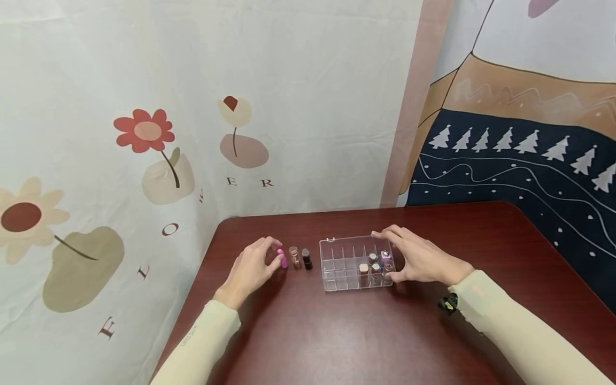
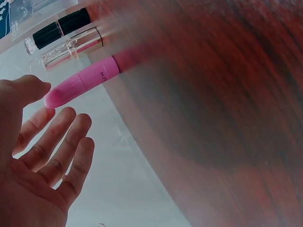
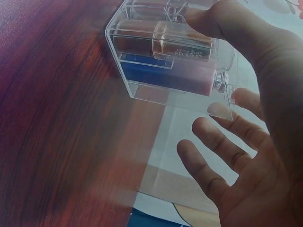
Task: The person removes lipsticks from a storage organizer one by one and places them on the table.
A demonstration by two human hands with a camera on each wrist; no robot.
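My left hand [image 1: 250, 267] pinches the rounded top of an upright pink lipstick [image 2: 87, 80] between thumb and index finger; its other fingers are spread. Beside that lipstick stand a clear lipstick tube [image 1: 295, 258] and a black lipstick tube [image 1: 307, 260]. A clear plastic divided organizer [image 1: 337, 278] stands to their right. My right hand [image 1: 425, 256] grips the organizer's right end, thumb at the near side and index finger at the far side. Several cosmetic tubes occupy its right compartments, among them a blue-and-pink one [image 3: 165, 75] and a brownish one [image 3: 184, 45].
Everything stands on a dark red wooden table [image 1: 366, 337]. Behind it hangs a pale cloth with flower prints [image 1: 313, 107], and at the right a dark blue cloth with white trees [image 1: 510, 176]. A small black device [image 1: 448, 303] sits at my right wrist.
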